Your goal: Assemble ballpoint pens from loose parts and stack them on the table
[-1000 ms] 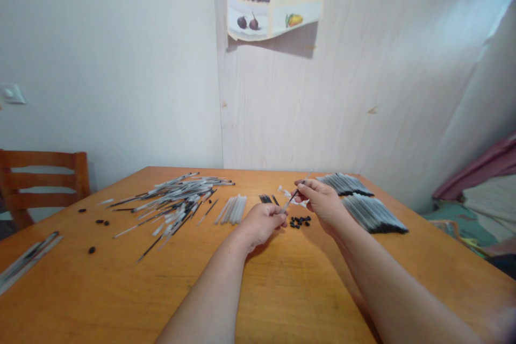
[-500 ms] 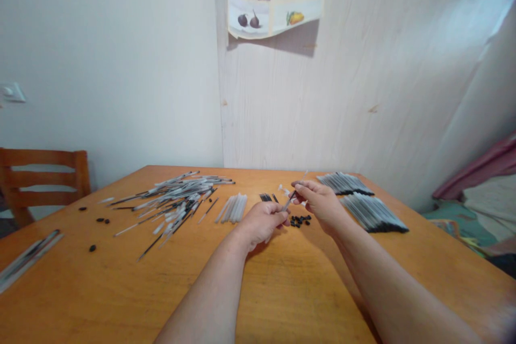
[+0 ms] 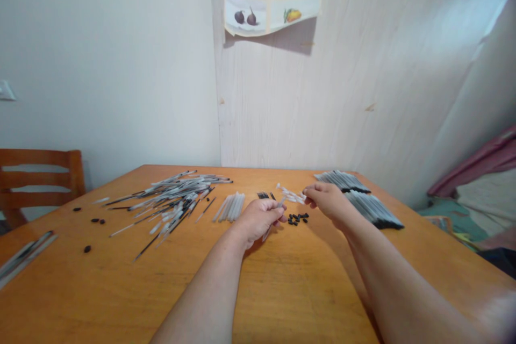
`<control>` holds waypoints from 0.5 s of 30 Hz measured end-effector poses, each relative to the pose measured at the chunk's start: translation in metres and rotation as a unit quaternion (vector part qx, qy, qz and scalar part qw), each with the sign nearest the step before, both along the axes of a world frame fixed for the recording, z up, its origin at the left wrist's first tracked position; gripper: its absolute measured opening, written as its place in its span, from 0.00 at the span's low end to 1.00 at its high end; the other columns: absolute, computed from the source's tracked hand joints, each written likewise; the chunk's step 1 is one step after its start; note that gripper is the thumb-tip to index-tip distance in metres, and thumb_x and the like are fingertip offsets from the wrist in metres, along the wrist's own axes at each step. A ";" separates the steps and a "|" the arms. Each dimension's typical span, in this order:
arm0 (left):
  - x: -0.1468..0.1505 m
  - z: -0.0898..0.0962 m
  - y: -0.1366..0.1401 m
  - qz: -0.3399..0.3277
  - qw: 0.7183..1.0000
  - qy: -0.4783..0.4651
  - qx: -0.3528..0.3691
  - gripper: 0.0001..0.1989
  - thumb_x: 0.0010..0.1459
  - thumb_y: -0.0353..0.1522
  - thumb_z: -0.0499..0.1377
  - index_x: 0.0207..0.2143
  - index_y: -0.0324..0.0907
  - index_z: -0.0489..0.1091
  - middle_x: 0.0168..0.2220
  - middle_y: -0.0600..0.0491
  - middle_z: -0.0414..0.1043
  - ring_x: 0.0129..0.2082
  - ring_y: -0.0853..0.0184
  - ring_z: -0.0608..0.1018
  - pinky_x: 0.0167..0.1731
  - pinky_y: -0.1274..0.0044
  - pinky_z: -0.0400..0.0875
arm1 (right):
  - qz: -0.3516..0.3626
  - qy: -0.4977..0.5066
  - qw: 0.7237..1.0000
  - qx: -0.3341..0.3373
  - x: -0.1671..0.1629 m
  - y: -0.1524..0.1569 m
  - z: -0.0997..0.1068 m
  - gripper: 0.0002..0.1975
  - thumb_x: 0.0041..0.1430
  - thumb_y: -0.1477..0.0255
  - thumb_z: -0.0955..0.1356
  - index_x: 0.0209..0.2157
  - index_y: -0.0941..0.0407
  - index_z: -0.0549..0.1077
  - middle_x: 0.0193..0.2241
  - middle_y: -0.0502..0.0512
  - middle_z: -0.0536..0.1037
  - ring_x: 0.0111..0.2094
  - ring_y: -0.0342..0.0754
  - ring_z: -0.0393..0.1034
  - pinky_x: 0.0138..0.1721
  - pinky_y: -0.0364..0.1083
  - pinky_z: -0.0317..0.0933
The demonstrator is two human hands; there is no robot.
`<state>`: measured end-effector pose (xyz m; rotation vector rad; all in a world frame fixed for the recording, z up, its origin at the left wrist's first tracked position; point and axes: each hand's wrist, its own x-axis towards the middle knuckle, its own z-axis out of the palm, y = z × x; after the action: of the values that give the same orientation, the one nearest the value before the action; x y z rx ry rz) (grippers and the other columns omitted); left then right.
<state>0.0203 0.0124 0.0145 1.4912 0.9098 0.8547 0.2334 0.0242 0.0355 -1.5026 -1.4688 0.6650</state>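
Note:
My left hand (image 3: 262,220) is closed round a pale, see-through pen barrel (image 3: 281,202), whose end sticks out past the fingertips. My right hand (image 3: 324,199) has its fingers pinched together at the right edge of a cluster of small white plastic pen parts (image 3: 292,195); what sits between the fingertips is hidden. Just below this cluster lie several small black caps (image 3: 297,219). Short dark sticks, perhaps refills (image 3: 264,195), rest behind my left hand. To its left, several whitish barrels (image 3: 229,207) lie side by side.
A loose heap of pens and refills (image 3: 177,193) spreads over the left of the wooden table (image 3: 282,290). Neat rows of clear pens with black ends (image 3: 374,209) lie at right. Stray black caps (image 3: 87,249) and a few long pieces (image 3: 26,258) are far left. A chair (image 3: 44,177) stands beyond.
My right hand has come away from the barrel in my left hand and shifted slightly right to the white parts. The left hand stays almost in place. The view has shifted slightly.

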 end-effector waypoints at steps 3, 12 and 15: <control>-0.001 0.001 0.000 0.000 1.000 0.002 0.001 0.14 0.56 0.37 0.59 0.38 0.35 0.74 0.34 0.46 0.76 0.29 0.71 0.73 0.32 0.78 0.64 | 0.029 -0.159 0.985 -0.054 0.016 0.007 -0.014 0.05 0.46 0.73 0.65 0.20 0.57 0.68 0.17 0.49 0.70 0.20 0.42 0.64 0.22 0.41 0.51; -0.002 0.005 -0.002 0.007 1.000 0.018 0.012 0.12 0.57 0.35 0.58 0.38 0.35 0.74 0.33 0.47 0.76 0.28 0.71 0.73 0.33 0.77 0.64 | 0.036 -0.309 0.941 -0.132 0.011 0.008 -0.025 0.01 0.44 0.75 0.67 0.22 0.57 0.71 0.20 0.51 0.72 0.24 0.43 0.65 0.23 0.41 0.50; -0.002 0.005 -0.003 0.011 1.000 0.018 0.007 0.13 0.58 0.36 0.57 0.39 0.35 0.73 0.33 0.47 0.76 0.28 0.71 0.73 0.33 0.77 0.64 | 0.032 -0.337 0.930 -0.145 0.008 0.008 -0.026 0.02 0.42 0.74 0.69 0.23 0.58 0.72 0.21 0.51 0.74 0.25 0.44 0.66 0.23 0.41 0.50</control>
<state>0.0185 0.0098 0.0192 1.5152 0.9502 0.8537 0.2414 0.0321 0.0092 -2.0496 -1.9998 0.4247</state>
